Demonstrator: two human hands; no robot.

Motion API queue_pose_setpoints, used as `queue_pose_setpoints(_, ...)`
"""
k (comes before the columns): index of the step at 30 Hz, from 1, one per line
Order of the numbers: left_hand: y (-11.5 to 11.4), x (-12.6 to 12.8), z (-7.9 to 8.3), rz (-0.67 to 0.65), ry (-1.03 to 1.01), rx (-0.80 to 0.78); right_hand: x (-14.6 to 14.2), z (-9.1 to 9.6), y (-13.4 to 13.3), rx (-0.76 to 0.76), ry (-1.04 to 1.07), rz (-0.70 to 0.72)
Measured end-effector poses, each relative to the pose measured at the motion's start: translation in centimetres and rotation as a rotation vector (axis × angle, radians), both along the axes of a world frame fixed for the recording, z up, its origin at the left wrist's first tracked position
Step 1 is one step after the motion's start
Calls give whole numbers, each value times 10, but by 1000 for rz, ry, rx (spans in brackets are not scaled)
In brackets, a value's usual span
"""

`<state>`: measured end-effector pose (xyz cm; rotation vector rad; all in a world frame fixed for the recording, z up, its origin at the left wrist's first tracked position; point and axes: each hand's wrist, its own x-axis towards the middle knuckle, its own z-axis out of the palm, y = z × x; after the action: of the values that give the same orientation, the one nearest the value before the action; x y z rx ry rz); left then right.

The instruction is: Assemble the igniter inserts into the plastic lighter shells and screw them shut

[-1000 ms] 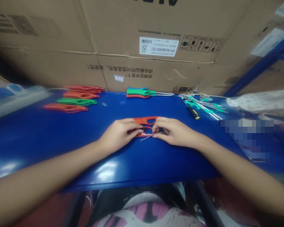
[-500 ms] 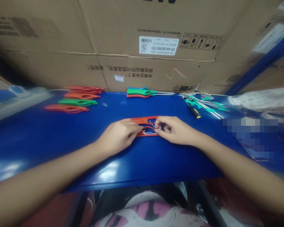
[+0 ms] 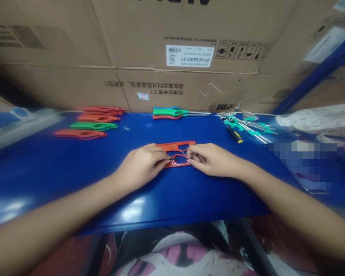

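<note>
A large brown cardboard panel (image 3: 74, 46) with upside-down dark print spans the upper frame, bearing a white rectangular printed label (image 3: 189, 56) at upper centre and a small blue-edged white sticker (image 3: 143, 96) below and left of it. A straight blue bar (image 3: 310, 84) slants through the upper right, above pale spotted material (image 3: 319, 120), blurred. At middle left lies a pale translucent object (image 3: 40, 124), also blurred; reddish floor (image 3: 66, 253) shows at lower left

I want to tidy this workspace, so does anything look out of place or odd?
The large brown cardboard box behind the blue table has its printing upside down. Silver metal rods with teal pieces lie jumbled at right. No spill shows; the central orange plastic shells are too small to check for damage.
</note>
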<state>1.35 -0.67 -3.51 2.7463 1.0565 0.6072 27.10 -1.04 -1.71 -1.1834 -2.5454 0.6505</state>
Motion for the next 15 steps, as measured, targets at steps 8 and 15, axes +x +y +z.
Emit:
queue_pose_setpoints(8, 3, 2, -4, 63, -85, -73, 1, 0, 0, 12, -31, 3)
queue_pose_setpoints(15, 2, 1, -3, 44, -8, 2, 1, 1, 0, 8, -38, 3)
